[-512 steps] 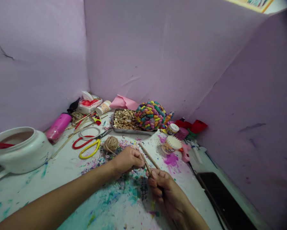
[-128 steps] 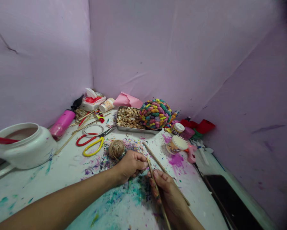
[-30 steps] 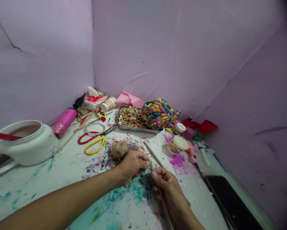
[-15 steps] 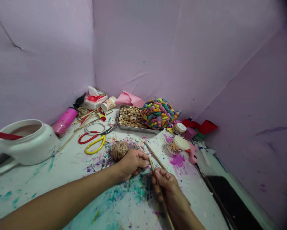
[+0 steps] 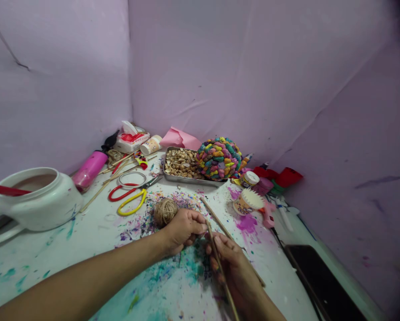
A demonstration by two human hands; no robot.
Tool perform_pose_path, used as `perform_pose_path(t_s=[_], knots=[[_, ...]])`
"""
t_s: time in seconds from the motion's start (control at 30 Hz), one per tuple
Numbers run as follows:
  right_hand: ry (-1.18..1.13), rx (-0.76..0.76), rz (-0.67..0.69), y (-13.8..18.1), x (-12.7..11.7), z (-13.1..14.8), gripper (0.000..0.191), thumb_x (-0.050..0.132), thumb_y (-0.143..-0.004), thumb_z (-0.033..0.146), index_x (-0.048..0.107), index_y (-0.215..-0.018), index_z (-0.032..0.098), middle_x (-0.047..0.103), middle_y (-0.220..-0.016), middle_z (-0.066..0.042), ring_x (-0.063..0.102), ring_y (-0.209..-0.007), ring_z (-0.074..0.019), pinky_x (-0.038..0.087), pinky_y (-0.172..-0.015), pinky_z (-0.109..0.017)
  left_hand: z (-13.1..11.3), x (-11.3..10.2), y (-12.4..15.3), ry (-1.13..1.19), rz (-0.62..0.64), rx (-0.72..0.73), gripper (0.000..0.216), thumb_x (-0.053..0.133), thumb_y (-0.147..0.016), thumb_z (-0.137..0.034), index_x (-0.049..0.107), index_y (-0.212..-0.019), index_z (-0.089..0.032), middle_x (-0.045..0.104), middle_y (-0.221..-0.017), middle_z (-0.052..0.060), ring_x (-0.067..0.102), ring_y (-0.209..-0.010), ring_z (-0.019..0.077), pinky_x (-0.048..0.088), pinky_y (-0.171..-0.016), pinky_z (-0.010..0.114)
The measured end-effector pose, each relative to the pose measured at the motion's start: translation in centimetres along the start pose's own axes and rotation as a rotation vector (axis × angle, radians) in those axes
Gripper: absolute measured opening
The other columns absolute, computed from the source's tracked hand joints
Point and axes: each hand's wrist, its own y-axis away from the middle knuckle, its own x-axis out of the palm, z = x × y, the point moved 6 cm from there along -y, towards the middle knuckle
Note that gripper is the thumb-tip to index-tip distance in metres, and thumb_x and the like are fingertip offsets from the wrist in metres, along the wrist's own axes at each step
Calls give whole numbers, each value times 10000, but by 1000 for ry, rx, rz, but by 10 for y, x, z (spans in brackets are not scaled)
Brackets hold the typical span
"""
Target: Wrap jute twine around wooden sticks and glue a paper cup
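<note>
A thin wooden stick (image 5: 219,258) slants up from the bottom edge, held by my right hand (image 5: 235,263) with thumb and fingers closed round it. My left hand (image 5: 186,228) is pinched shut at the stick's upper tip. What lies between its fingertips is too small to make out. Just behind my left wrist sits a ball of brown twine (image 5: 165,212). A second wooden stick (image 5: 216,217) lies on the table, passing behind my right hand.
Scissors (image 5: 132,202) with red and yellow handles lie left, near a white pot (image 5: 39,209). Behind are a metal tray (image 5: 189,179) of shells and a colourful round object (image 5: 220,158). A paper cup (image 5: 243,206), pink glue gun (image 5: 268,215) and black phone (image 5: 320,276) stand right.
Both hands and the held stick have shifted slightly left. More of the second stick's lower end now shows beyond my right hand.
</note>
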Motion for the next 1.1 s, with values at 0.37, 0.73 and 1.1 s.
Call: perform_pose_path(t_s=[0.37,0.73,1.1], knots=[[165,-38,-139,-1,-16,0,324,742,-557,376,520,-566,140,455,-389,59,326,-321,-34,243,-285,-130,2,0,-2,-60,-2,13,153,617,-529,-254,536,-581,-135,377,-345,-97,193,-276,11,71,-311,189],[50,0,-23,-2,-7,-1,325,732,-559,381,521,-534,136,479,-410,51,314,-278,-18,227,-259,-128,1,-1,-3,-43,43,16,173,636,-531,-267,541,-577,-130,348,-339,-102,183,-278,12,62,-318,200],[8,43,8,2,1,-3,361,723,-562,433,584,-641,110,462,-413,60,299,-252,-5,246,-242,-119,-2,1,1,-2,67,8,185,635,-523,-266,513,-577,-138,382,-363,-93,182,-293,7,60,-326,195]])
